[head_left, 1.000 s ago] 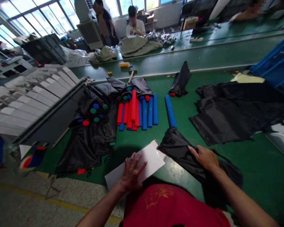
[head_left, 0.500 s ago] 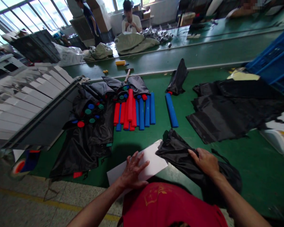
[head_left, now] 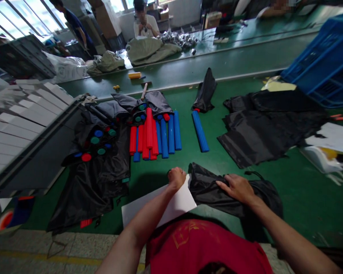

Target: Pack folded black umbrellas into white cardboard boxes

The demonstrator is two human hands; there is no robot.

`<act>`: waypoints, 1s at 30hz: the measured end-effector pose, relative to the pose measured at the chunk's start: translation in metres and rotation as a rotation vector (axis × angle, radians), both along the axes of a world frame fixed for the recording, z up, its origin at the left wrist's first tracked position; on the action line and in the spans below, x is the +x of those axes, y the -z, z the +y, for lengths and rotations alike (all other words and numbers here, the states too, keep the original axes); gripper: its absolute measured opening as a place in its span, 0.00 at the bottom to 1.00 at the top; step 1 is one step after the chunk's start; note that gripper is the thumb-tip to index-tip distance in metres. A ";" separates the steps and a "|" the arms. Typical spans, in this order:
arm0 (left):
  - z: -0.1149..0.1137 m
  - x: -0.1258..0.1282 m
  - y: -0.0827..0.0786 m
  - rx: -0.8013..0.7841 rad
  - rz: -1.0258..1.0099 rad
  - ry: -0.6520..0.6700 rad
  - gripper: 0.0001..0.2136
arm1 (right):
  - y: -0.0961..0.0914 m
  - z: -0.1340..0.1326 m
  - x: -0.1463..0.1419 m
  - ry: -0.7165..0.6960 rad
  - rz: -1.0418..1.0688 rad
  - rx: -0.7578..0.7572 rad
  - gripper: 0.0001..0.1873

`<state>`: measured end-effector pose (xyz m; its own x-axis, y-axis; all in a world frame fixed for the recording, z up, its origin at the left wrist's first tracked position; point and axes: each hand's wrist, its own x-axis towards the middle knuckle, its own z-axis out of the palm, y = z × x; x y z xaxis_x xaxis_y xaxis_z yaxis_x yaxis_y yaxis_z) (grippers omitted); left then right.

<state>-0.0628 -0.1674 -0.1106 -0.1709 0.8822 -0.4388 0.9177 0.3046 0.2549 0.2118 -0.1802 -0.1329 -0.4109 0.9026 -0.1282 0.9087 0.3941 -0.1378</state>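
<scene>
A long white box point(head_left: 160, 203) lies aslant in front of me. My left hand point(head_left: 177, 178) is closed, its fingers curled at the far edge near the box's right end; the fingertips are hidden. At that end lies a crumpled black drawstring bag point(head_left: 207, 190), its mouth against the box. My right hand point(head_left: 238, 188) grips the bag's fabric from above, thumb toward the box. What the bag contains is hidden. Beyond my hands are red ribbed rods point(head_left: 149, 129), blue ribbed rods point(head_left: 164, 139) and a single blue rod point(head_left: 200, 131) extending from another black bag point(head_left: 205, 93).
Filled black bags point(head_left: 88, 186) are heaped at left, beside a grey crate point(head_left: 45, 152) of white boxes point(head_left: 20, 125). Flat black bags point(head_left: 271, 125) and a blue crate point(head_left: 326, 61) are at right. Across the bench a person point(head_left: 144, 24) sits near silvery parts point(head_left: 180, 39).
My left hand has gone from lying spread on the white box to curling at its far edge. My right hand still grips the bag. The view has shifted slightly right.
</scene>
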 end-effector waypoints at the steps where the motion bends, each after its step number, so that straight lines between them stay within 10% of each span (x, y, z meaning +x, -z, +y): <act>1: -0.001 0.001 0.002 -0.011 0.001 0.000 0.15 | -0.002 0.000 -0.002 -0.053 0.009 -0.040 0.31; 12: -0.015 0.004 0.012 -0.072 -0.035 0.016 0.16 | -0.023 0.016 -0.030 -0.403 -0.078 -0.219 0.36; 22: -0.021 -0.001 0.008 -0.045 -0.029 0.042 0.17 | -0.021 0.014 -0.063 -0.263 -0.092 -0.270 0.43; 30: -0.014 0.001 0.003 -0.013 -0.065 0.102 0.15 | -0.028 -0.009 -0.127 -0.158 0.013 -0.137 0.29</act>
<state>-0.0621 -0.1816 -0.1138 -0.0511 0.8876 -0.4578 0.9258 0.2140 0.3115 0.0850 -0.1889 -0.1050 -0.5486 0.8013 -0.2388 0.8347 0.5087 -0.2109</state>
